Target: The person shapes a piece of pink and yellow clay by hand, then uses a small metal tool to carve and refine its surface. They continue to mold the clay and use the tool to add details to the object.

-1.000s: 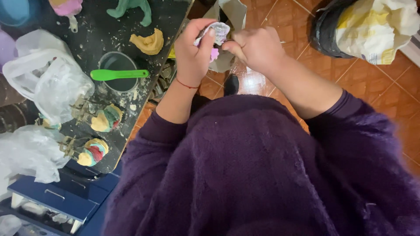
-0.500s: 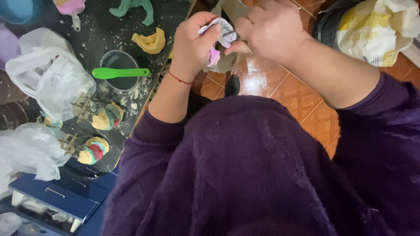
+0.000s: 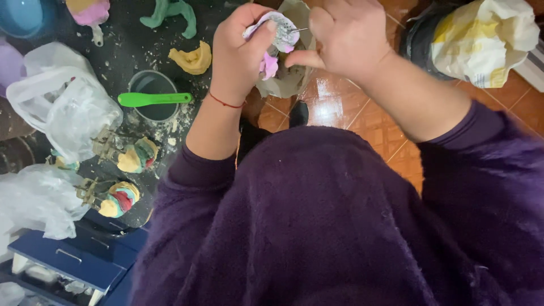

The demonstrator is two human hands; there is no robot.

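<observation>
Head view, looking down over a purple sweater. The left hand [image 3: 241,48] holds a small white and pink moulded piece [image 3: 276,35] above the worktop's [image 3: 141,45] edge, its fingers [image 3: 262,35] curled and pinching the piece from the left and below. The right hand [image 3: 345,37] is just beside it on the right, thumb and forefinger pressed together on a thin metal pin [image 3: 299,30] whose tip touches the piece. On the dark worktop lie a green spatula [image 3: 154,99] across a grey cup [image 3: 152,93], a yellow lump [image 3: 192,58], a green figure [image 3: 170,11] and clear plastic bags [image 3: 62,113].
</observation>
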